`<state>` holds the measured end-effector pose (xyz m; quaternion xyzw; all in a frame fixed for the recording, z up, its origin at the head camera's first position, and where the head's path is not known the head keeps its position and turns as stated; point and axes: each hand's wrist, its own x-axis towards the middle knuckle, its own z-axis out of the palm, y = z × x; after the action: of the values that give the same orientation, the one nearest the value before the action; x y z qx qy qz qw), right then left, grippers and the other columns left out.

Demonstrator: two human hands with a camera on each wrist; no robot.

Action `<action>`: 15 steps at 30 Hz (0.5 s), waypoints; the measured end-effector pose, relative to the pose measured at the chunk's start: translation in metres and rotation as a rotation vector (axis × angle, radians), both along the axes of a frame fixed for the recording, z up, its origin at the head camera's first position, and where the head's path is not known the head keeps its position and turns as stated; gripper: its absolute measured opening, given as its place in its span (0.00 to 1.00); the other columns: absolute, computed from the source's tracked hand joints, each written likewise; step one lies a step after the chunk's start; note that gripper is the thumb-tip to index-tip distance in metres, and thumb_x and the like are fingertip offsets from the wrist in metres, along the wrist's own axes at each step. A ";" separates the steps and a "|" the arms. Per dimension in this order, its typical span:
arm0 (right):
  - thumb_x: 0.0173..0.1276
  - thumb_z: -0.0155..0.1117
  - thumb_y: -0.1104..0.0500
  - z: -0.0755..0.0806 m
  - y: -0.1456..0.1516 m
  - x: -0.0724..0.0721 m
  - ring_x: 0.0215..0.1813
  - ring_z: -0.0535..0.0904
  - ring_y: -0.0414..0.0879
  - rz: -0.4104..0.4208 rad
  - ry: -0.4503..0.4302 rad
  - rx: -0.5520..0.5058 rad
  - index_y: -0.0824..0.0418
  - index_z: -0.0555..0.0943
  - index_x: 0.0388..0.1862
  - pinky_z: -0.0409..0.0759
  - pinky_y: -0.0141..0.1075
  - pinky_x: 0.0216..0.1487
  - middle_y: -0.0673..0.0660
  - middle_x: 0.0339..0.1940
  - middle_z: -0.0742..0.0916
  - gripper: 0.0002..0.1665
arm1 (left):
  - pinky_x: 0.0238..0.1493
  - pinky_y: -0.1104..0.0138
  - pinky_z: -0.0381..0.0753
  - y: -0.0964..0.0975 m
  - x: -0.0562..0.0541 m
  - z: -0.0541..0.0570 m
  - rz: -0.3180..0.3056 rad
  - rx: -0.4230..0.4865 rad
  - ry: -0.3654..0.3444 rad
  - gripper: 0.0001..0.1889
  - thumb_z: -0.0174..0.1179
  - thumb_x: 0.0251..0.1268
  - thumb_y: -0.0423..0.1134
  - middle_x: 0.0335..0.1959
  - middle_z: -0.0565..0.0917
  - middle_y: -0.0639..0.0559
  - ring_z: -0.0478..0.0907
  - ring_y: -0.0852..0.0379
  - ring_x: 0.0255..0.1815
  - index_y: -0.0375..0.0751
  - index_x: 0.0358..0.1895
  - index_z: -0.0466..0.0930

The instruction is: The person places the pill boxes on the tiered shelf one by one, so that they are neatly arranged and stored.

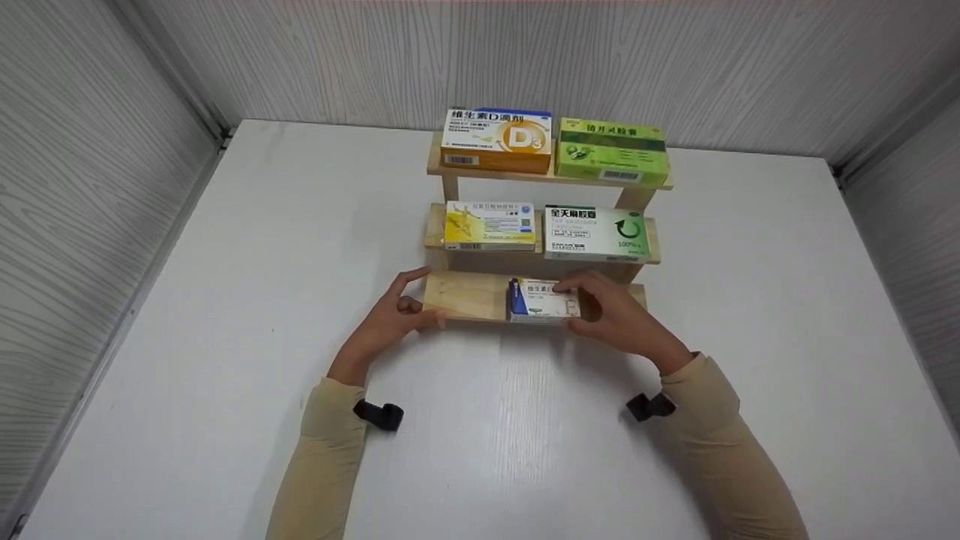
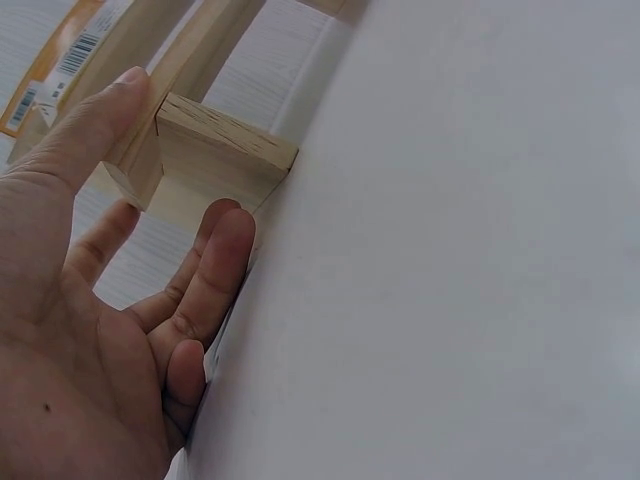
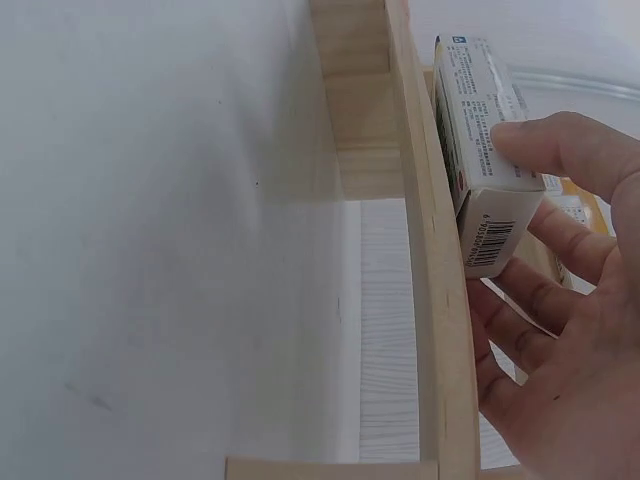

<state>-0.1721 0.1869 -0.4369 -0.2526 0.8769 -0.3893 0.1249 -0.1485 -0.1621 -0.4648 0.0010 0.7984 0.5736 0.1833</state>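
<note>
My left hand [image 1: 386, 319] pinches the left end of the bottom board of a wooden stepped rack [image 1: 469, 295]. In the left wrist view, the thumb of this hand [image 2: 110, 290] lies on the board's front edge and a fingertip meets its back corner. My right hand [image 1: 611, 311] holds a small white and blue medicine box [image 1: 546, 301] at its right end, over the right half of that board. The right wrist view shows the thumb of the hand [image 3: 570, 300] on one printed face of the box [image 3: 485, 130], fingers behind its barcode end.
On the middle board sit a yellow and white box [image 1: 490, 227] and a white and green box [image 1: 595, 234]. An orange and white box [image 1: 496, 142] and a light green box [image 1: 612, 154] stand on top. The rack is on a white table [image 1: 225, 315] before grey wood-grain panels [image 1: 525, 56].
</note>
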 end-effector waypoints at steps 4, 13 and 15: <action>0.60 0.68 0.63 0.000 -0.002 -0.002 0.58 0.70 0.50 -0.001 0.003 0.005 0.58 0.75 0.59 0.66 0.48 0.64 0.58 0.59 0.78 0.27 | 0.38 0.64 0.66 -0.003 -0.004 -0.015 0.009 -0.009 0.010 0.44 0.70 0.57 0.48 0.32 0.76 0.48 0.69 0.55 0.34 0.61 0.74 0.54; 0.59 0.69 0.65 -0.003 -0.003 -0.002 0.60 0.70 0.51 0.002 0.020 -0.004 0.57 0.75 0.59 0.64 0.49 0.65 0.58 0.59 0.77 0.27 | 0.39 0.65 0.68 -0.003 -0.004 -0.019 0.007 0.026 0.039 0.43 0.70 0.56 0.48 0.32 0.78 0.49 0.72 0.56 0.34 0.59 0.73 0.55; 0.59 0.69 0.65 -0.003 -0.004 -0.001 0.59 0.70 0.51 -0.001 0.021 -0.014 0.57 0.75 0.59 0.65 0.49 0.64 0.58 0.59 0.77 0.27 | 0.39 0.65 0.69 -0.003 -0.004 -0.019 0.008 0.031 0.038 0.43 0.70 0.56 0.47 0.32 0.78 0.49 0.73 0.56 0.34 0.59 0.73 0.55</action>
<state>-0.1733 0.1830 -0.4403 -0.2572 0.8756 -0.3927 0.1136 -0.1528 -0.1653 -0.4842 0.0116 0.7926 0.5866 0.1658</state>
